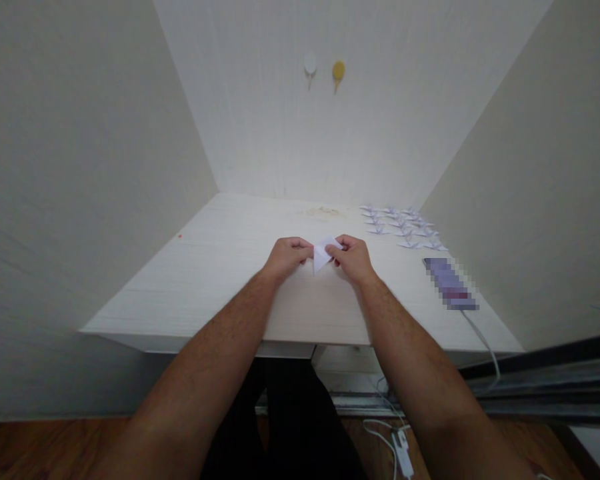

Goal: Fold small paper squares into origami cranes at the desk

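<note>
A small piece of folded white paper (321,258) is held just above the middle of the desk, with a pointed corner hanging down. My left hand (289,256) pinches its left edge between thumb and fingers. On the opposite side my right hand (353,255) grips the paper, the thumb lying over its front face and the fingers behind. The fingers partly hide the folds. Several folded white paper cranes (407,235) stand in rows at the back right of the desk.
The white desk (195,287) is bounded by walls on three sides. A phone (450,285), blurred out, lies at the right with a cable (485,340) running over the front edge. A power strip (403,455) rests on the floor. Two hooks (339,70) are on the back wall.
</note>
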{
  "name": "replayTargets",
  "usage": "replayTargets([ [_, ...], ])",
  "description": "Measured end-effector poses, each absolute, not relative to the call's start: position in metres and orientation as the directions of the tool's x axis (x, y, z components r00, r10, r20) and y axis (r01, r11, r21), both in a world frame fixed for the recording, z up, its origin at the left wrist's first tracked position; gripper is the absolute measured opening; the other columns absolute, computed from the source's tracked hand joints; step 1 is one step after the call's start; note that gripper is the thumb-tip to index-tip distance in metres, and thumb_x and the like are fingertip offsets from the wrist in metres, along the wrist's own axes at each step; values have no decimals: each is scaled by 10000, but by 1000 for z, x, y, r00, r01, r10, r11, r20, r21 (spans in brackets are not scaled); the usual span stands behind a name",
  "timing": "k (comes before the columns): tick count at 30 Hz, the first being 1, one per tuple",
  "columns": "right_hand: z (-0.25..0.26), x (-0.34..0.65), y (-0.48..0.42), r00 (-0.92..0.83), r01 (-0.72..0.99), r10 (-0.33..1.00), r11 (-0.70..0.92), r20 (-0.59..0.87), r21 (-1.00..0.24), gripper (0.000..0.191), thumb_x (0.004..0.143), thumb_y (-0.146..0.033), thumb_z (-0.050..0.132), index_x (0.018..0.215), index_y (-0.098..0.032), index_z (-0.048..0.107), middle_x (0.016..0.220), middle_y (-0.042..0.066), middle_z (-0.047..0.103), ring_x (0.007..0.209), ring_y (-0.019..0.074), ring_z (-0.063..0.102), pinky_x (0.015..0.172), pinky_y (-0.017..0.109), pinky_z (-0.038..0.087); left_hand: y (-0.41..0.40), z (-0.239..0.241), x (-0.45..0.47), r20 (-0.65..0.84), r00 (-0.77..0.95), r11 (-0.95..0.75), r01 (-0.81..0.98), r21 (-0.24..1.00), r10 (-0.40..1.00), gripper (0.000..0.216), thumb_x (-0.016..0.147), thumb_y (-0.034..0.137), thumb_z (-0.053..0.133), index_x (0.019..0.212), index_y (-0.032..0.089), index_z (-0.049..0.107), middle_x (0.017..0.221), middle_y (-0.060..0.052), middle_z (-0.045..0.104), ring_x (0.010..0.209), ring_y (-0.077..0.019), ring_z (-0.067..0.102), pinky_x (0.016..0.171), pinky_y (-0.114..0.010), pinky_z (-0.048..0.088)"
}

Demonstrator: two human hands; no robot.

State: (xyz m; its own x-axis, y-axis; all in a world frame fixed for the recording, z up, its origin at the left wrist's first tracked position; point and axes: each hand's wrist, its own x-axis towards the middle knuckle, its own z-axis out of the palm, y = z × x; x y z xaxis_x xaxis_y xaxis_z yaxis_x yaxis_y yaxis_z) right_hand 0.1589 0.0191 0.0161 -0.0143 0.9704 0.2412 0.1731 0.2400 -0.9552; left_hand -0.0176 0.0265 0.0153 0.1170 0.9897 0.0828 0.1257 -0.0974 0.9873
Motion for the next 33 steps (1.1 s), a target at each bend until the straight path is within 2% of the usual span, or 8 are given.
replayTargets([
  [7, 14, 159, 20, -31, 141, 971, 239, 237, -961, 216, 651, -356, 692, 664, -167, 587, 536, -9, 610, 419, 90, 461, 413, 207, 329, 25, 18, -17, 100, 137, -116, 119, 986, 986, 114, 621, 226, 653, 681, 132, 674, 493, 31, 543, 450, -68, 408, 469, -209, 301],
  [26, 18, 160, 17, -38, 190, 975, 224, 221, -956, 215, 643, -360, 679, 648, -172, 575, 524, -20, 588, 425, 88, 450, 422, 207, 330, 23, 18, -20, 92, 201, -136, 219, 966, 975, 97, 658, 239, 631, 666, 143, 640, 486, 26, 538, 427, -63, 401, 453, -200, 259],
  [33, 17, 161, 16, -130, 207, 971, 226, 202, -952, 190, 674, -328, 658, 761, -160, 645, 557, -14, 628, 425, 98, 490, 415, 206, 353, 24, 16, -21, 76, 210, -125, 230, 965, 975, 104, 655, 247, 627, 667, 144, 634, 482, 17, 543, 413, -69, 403, 445, -207, 255],
])
